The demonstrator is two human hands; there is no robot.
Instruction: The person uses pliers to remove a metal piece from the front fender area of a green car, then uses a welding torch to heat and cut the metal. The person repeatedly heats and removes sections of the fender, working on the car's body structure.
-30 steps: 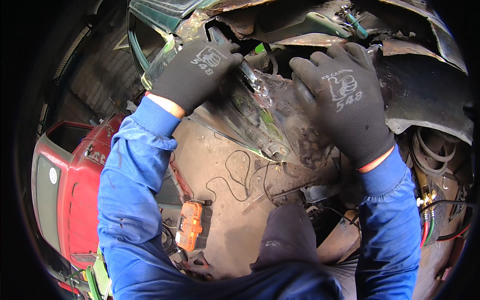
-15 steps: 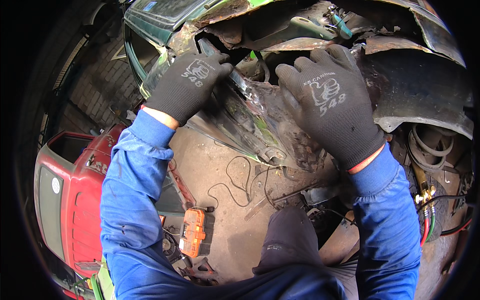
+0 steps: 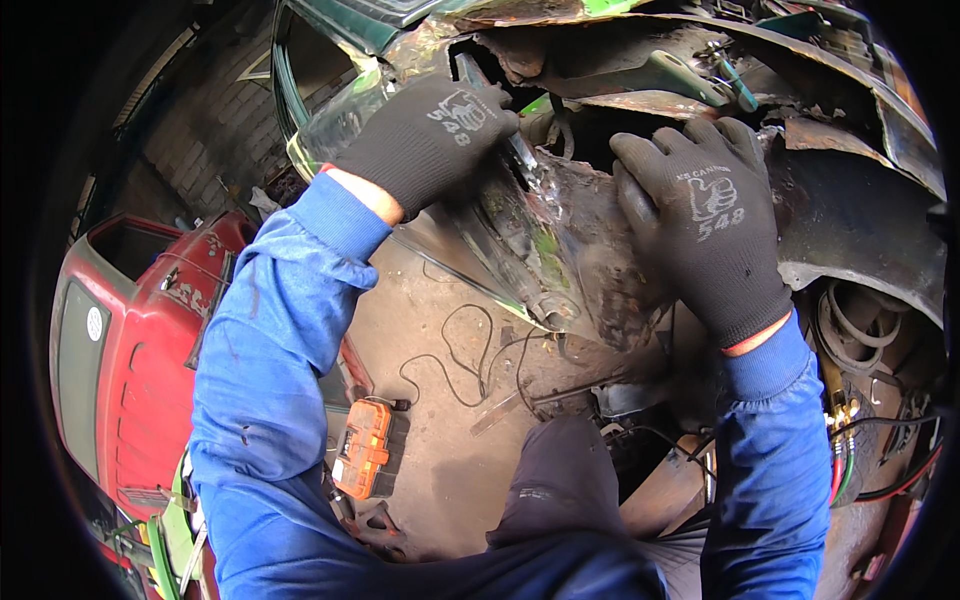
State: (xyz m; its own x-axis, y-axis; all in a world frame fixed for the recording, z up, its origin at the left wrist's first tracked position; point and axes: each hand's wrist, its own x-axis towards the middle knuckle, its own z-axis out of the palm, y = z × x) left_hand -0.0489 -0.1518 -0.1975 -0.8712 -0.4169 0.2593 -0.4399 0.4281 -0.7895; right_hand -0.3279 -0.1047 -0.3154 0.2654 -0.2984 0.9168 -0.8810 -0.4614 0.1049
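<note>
Two bent arms (image 3: 275,340) reached forward. The left hand (image 3: 432,135), fingers curled inward, slanted over the rusted car body (image 3: 600,240) directly ahead; the right hand (image 3: 708,225), knuckles bent, arched over it farther right. Both palms were hidden, so I couldn't tell whether either pinched anything. Depths inside the dark cavity (image 3: 598,122) were unclear.

We see pale lettering (image 3: 703,173), a hand-shaped emblem (image 3: 713,198) and a number (image 3: 720,225) printed on both our black knitted gloves (image 3: 712,255). On the grey window (image 3: 80,375) of the red metal vehicle (image 3: 155,400), a round white sticker (image 3: 94,323) is too small to read.
</note>
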